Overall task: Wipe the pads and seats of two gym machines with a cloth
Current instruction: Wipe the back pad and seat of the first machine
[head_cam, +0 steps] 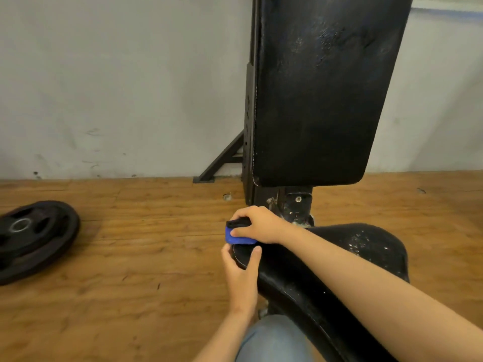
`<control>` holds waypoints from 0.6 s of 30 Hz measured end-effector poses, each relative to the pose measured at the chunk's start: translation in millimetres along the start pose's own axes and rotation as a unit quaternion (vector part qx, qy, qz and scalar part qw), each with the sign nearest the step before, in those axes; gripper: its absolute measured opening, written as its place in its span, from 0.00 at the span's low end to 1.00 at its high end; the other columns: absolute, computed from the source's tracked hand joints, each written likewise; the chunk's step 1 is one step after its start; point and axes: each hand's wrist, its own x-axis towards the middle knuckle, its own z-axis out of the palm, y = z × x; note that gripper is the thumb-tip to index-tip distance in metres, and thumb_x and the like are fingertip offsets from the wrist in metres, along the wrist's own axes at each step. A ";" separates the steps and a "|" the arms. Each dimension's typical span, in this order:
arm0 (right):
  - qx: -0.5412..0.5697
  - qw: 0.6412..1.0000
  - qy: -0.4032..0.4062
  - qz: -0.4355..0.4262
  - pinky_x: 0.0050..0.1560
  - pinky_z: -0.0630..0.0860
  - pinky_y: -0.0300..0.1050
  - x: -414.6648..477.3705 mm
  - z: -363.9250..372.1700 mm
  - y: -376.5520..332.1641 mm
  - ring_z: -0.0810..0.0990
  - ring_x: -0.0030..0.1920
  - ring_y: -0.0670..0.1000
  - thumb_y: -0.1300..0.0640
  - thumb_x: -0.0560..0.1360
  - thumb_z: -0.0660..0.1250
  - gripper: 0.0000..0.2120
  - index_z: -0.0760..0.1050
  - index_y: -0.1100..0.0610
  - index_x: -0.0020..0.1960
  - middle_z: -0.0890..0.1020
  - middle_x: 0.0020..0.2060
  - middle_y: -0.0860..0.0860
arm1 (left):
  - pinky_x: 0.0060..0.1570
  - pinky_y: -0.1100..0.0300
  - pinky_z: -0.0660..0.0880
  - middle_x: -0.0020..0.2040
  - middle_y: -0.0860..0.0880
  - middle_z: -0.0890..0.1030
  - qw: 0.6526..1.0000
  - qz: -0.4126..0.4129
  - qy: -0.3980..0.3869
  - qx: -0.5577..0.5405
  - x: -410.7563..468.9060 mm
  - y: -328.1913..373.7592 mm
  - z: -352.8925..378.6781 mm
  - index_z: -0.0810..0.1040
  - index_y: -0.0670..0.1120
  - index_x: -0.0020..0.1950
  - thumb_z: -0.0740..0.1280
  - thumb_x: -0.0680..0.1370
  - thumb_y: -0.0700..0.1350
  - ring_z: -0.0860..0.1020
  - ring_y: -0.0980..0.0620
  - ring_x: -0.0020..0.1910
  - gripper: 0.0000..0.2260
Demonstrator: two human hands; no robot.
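While a denim-clad knee (274, 340) shows nearest, the left hand (241, 273) grips the front-left edge of the worn black padded seat (352, 257); the right hand (257, 226) clenches a folded blue cloth (236, 238) against that edge. Beyond the seat rises the black upright backrest pad (321, 100); a black round weight plate (34, 239) lies far left.

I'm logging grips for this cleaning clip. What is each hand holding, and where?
The right hand presses the blue cloth from above onto the seat's left edge; the left hand grips that edge just below.
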 end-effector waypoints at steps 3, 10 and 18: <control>-0.012 0.998 -0.042 -0.045 0.53 0.76 0.44 -4.5 2.9 -5.5 0.79 0.51 0.46 0.54 0.75 0.70 0.11 0.79 0.53 0.57 0.82 0.51 0.48 | 0.54 0.58 0.75 0.57 0.52 0.80 1.000 -0.003 -0.013 -0.026 -0.5 -1.9 -2.8 0.70 0.53 0.65 0.73 0.74 0.43 0.79 0.56 0.55 0.23; -0.005 1.000 0.016 0.012 0.49 0.71 0.34 -20.3 -23.7 28.9 0.78 0.52 0.47 0.54 0.75 0.70 0.12 0.77 0.53 0.57 0.80 0.52 0.49 | 0.47 0.66 0.76 0.56 0.52 0.77 1.000 -0.010 -0.026 0.000 0.0 0.2 -7.2 0.69 0.51 0.64 0.74 0.72 0.45 0.79 0.59 0.52 0.23; 0.004 0.999 0.037 0.002 0.54 0.76 0.42 -33.4 -9.3 23.6 0.78 0.50 0.46 0.54 0.74 0.70 0.12 0.77 0.53 0.57 0.81 0.50 0.48 | 0.45 0.69 0.75 0.55 0.51 0.77 1.000 -0.009 -0.022 -0.006 -0.5 2.3 -5.4 0.69 0.48 0.64 0.72 0.73 0.42 0.78 0.63 0.49 0.21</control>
